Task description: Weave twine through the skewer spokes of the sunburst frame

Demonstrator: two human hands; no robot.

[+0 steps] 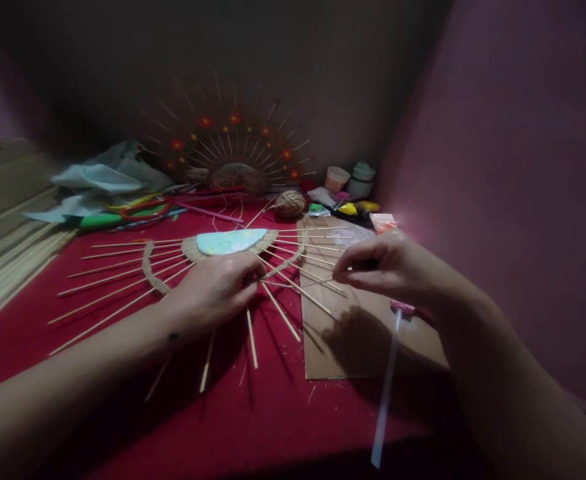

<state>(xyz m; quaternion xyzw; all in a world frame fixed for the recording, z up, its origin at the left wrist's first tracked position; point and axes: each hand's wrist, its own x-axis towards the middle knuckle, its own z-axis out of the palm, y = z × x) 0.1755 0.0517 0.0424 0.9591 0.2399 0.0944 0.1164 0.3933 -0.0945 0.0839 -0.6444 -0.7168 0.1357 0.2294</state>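
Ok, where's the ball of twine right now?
In the head view, near the middle, the ball of twine lies beyond and right of the pale blue half-circle, left of the small cup.

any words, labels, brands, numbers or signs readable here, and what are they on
No text can be read anywhere in this picture.
Cup: coloured marking, too blurred to read.
White-and-orange packet: too small and blurred to tell whether it bears print.
Left wrist: a small dark mark, too blurred to tell what it is.
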